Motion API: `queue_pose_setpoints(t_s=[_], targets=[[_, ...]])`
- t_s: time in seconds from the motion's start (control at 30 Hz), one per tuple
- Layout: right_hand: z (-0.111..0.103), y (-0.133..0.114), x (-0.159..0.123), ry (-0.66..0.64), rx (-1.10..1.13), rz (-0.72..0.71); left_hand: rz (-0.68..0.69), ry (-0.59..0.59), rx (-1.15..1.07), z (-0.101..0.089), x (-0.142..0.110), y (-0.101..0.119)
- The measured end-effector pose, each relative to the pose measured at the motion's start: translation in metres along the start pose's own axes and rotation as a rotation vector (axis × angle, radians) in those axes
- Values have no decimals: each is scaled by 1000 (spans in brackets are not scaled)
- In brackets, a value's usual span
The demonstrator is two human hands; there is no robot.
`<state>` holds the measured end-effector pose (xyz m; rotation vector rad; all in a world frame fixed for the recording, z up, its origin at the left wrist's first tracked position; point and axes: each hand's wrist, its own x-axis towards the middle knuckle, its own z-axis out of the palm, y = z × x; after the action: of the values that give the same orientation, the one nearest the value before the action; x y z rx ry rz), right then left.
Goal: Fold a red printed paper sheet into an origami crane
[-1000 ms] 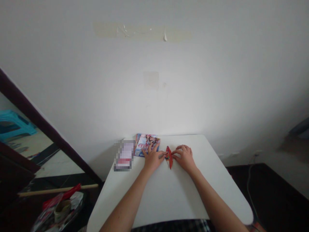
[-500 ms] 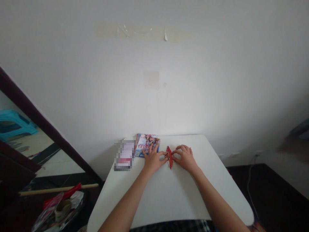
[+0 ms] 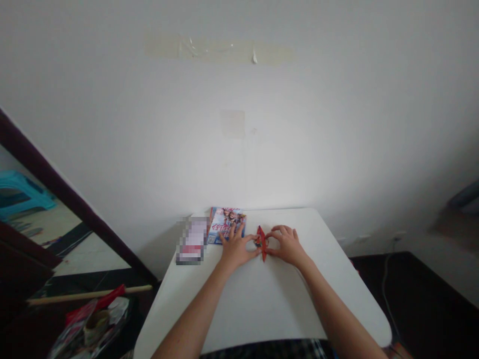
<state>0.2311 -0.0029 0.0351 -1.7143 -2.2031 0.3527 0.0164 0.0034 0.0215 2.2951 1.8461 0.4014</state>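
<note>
Between my two hands is a small folded red paper piece (image 3: 262, 243), narrow and pointed at its far and near ends, with a printed patch on its left side. My left hand (image 3: 236, 248) pinches its left side with thumb and forefinger, while the other fingers spread over the lower right of a colourful printed booklet (image 3: 227, 222). From the right, my right hand (image 3: 286, 243) grips the paper between thumb and fingertips. Both hands rest low over the white table (image 3: 262, 304).
A blurred-out phone-like item (image 3: 192, 242) lies left of the booklet. The wall (image 3: 239, 159) rises right behind the table. On the floor at left are a bag of odds and ends (image 3: 95, 324) and a wooden stick (image 3: 90, 295); a blue stool (image 3: 26, 192) shows beyond the dark frame.
The fingers of both hands have shifted slightly on the red paper, and more of its printed left side shows. The whole view has moved a little.
</note>
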Motion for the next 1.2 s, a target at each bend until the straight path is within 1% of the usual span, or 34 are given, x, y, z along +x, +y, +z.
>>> queue_pose_setpoints(t_s=[0.7, 0.97, 1.2], targets=[[2, 7, -1, -70, -3, -39, -29, -58, -13, -8, 3, 3], [3, 7, -1, -83, 11, -44, -22, -23, -41, -6, 2, 2], [6, 8, -1, -73, 1, -61, -16, -21, -37, -4, 3, 1]])
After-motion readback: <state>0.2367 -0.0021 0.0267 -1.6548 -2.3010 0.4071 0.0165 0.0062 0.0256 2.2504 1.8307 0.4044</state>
